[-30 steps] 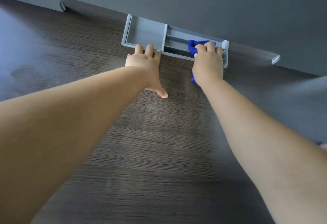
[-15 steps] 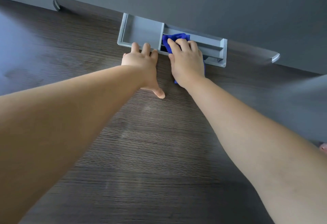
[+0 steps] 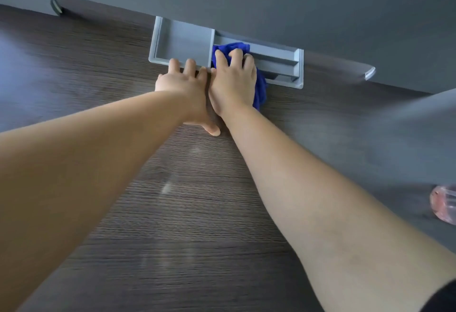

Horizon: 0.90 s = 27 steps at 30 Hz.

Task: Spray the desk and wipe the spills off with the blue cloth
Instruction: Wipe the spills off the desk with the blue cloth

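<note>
The cloth [image 3: 261, 87] has come right across! A second ago it was bunched at the far right end of the tray [image 3: 300, 70]. Half a second ago it had slid most of the way left, and now it sits hard against the divider [image 3: 212, 45], upper centre of the frame. That is one full pass along the long right-hand slot.

The right hand [image 3: 233, 83] has its fingers curled over the top of the cloth, holding it bunched and pressing it down into the slot. Blue shows above the fingertips and trails down past the tray's front edge onto the desk [image 3: 197, 225].

The left hand [image 3: 183, 83] has not budged. It lies flat and spread with the thumb out to the lower right, holding nothing, fingertips on the tray's front rim, bracing. The two hands now touch side by side, where a moment back there was a clear gap between them.

For the task, I'd judge the right slot has had its sweep and the cloth has run out of room. The square left compartment looks like the next target, and the left hand's fingers sit along its front rim. A pale streak [image 3: 167, 187] shows mid-frame on the wood; whether it is damp or glare I cannot tell. At the right edge sits a pink, clear bottle [image 3: 445, 204], only partly in view.
</note>
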### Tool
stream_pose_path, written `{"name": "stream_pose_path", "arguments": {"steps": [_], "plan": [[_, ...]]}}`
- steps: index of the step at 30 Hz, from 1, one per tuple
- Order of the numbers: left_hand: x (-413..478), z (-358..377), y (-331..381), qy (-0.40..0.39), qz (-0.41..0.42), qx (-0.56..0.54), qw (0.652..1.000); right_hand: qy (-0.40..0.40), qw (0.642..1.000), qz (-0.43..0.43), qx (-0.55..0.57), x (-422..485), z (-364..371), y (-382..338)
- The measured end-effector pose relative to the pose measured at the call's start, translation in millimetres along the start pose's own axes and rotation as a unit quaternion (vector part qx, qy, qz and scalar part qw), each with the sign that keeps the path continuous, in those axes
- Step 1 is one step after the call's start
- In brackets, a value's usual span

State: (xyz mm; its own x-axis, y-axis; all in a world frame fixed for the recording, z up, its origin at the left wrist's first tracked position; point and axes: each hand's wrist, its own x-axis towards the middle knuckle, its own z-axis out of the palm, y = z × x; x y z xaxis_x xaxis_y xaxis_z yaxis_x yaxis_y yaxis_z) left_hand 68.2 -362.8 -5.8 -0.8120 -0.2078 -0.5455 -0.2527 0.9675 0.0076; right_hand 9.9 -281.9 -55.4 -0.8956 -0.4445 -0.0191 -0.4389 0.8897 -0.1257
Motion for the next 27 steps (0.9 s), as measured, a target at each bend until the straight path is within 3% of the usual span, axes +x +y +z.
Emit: {"name": "stream_pose_path", "arguments": {"steps": [4, 8, 12, 17, 19, 21, 23, 25, 27], "plan": [[0.6, 0.0, 1.5, -0.006, -0.001, 0.015, 1.000, 0.035, 0.998, -0.048, -0.019, -5.9, -11.6, 63.4], [-0.2, -1.2, 1.0, -0.002, -0.003, 0.009, 1.000, 0.054, 0.998, 0.011, -0.031, -11.8, -14.3, 113.9], [-0.5, -1.2, 2.2, -0.001, -0.004, 0.011, 1.000, 0.038, 0.994, 0.106, -0.019, -7.9, -11.8, 80.9], [0.0, -0.4, 2.3, -0.001, -0.013, -0.001, 1.000, 0.016, 1.000, -0.013, 0.019, -3.5, -1.8, 13.5], [0.2, 1.0, 2.2, -0.001, -0.014, -0.002, 1.000, 0.008, 0.998, -0.064, 0.016, -3.9, -0.8, 22.2], [0.0, 1.6, 2.1, -0.003, -0.013, 0.000, 1.000, 0.051, 0.994, -0.093, 0.013, -8.5, -3.7, 53.6], [0.5, 0.8, 1.9, -0.002, -0.010, 0.004, 1.000, 0.093, 0.994, -0.059, 0.012, -11.4, -4.3, 95.2], [0.0, -0.7, 2.4, 0.000, -0.006, 0.006, 1.000, 0.081, 0.996, -0.021, 0.031, -16.9, -9.5, 121.0], [0.3, -0.5, 2.0, 0.001, -0.004, 0.009, 1.000, 0.082, 0.991, 0.021, 0.107, -11.2, -17.2, 122.4]]}}
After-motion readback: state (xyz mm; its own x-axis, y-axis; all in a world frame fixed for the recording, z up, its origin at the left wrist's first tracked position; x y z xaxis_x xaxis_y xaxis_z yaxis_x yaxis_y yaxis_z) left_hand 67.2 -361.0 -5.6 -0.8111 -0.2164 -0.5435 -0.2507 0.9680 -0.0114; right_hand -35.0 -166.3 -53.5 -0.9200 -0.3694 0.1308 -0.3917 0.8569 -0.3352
